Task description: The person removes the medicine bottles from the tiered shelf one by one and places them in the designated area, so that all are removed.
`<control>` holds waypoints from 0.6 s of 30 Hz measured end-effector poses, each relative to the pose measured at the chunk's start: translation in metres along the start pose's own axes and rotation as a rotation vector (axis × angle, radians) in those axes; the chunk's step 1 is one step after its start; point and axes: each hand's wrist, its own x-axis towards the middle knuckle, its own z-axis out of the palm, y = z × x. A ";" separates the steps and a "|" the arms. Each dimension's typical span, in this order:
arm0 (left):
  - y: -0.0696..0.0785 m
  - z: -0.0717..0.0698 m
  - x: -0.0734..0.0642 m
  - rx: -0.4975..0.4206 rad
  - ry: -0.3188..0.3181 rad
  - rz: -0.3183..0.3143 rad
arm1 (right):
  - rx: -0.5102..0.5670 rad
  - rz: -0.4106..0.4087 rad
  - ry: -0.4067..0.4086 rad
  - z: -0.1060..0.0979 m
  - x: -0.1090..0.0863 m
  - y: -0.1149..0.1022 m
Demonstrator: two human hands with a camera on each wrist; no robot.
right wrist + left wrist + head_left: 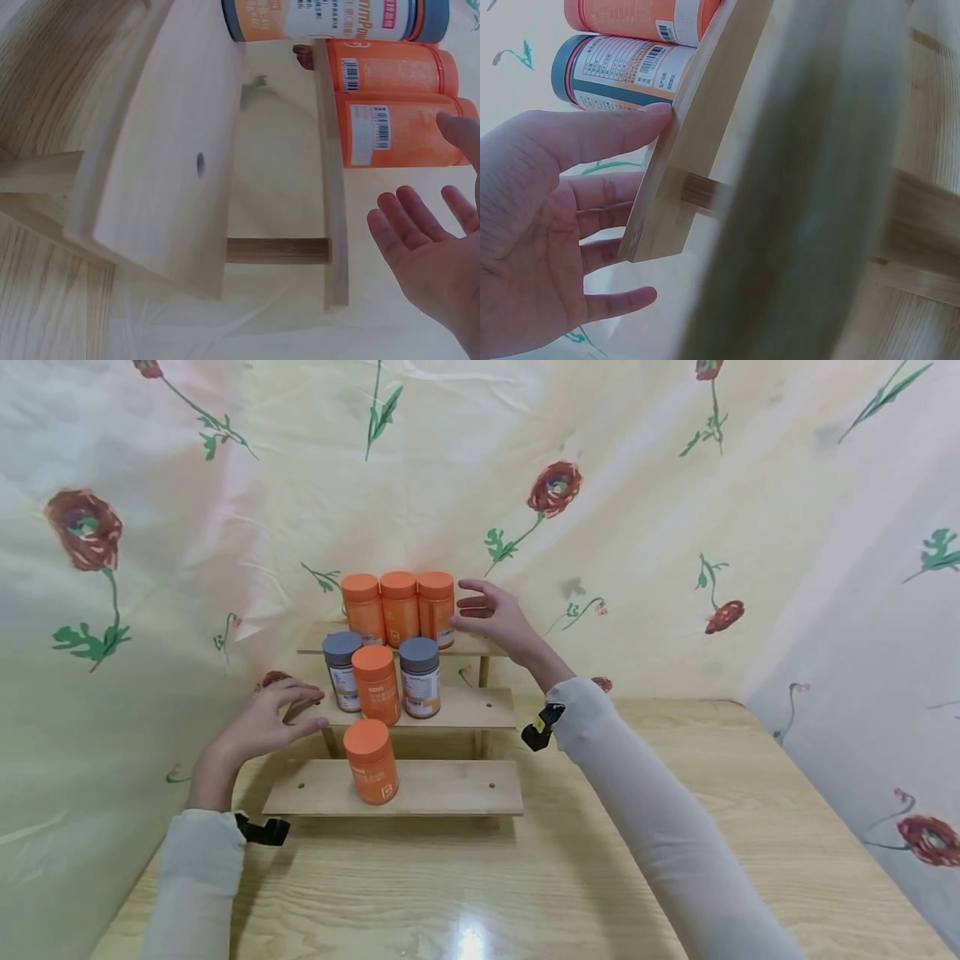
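Observation:
A wooden three-step rack (457, 787) carries plastic jars. On its top step stand three orange jars (401, 610) in a row. The middle step holds an orange jar (377, 687) between two grey-lidded jars (421, 681). One more orange jar (371, 763) is on the bottom step. My right hand (491, 614) is beside the rightmost top jar (409, 131), fingers spread and holding nothing; whether the thumb touches the jar I cannot tell. At the middle step's left end is my left hand (262, 720), empty, its thumb tip (654, 112) by the step's edge near a grey-lidded jar (622, 71).
The rack stands on a light wood-grain table (600, 860). Behind it and along the left hangs a flower-printed cloth (450, 468), close to the top step and the left hand. Table surface extends to the right of the rack.

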 end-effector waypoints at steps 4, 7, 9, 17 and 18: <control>-0.001 0.000 0.000 -0.005 0.002 0.019 | 0.015 -0.001 -0.018 0.006 0.003 0.004; -0.003 0.000 0.000 -0.014 -0.003 0.027 | 0.021 -0.004 -0.020 0.011 0.004 0.003; -0.004 0.001 0.000 -0.018 -0.002 0.027 | 0.026 -0.003 -0.017 0.015 0.004 0.002; -0.010 0.003 0.001 -0.078 0.025 0.008 | 0.047 -0.004 0.011 0.024 0.005 0.003; -0.011 0.004 0.001 -0.094 0.029 0.001 | 0.051 -0.002 0.014 0.024 0.006 0.005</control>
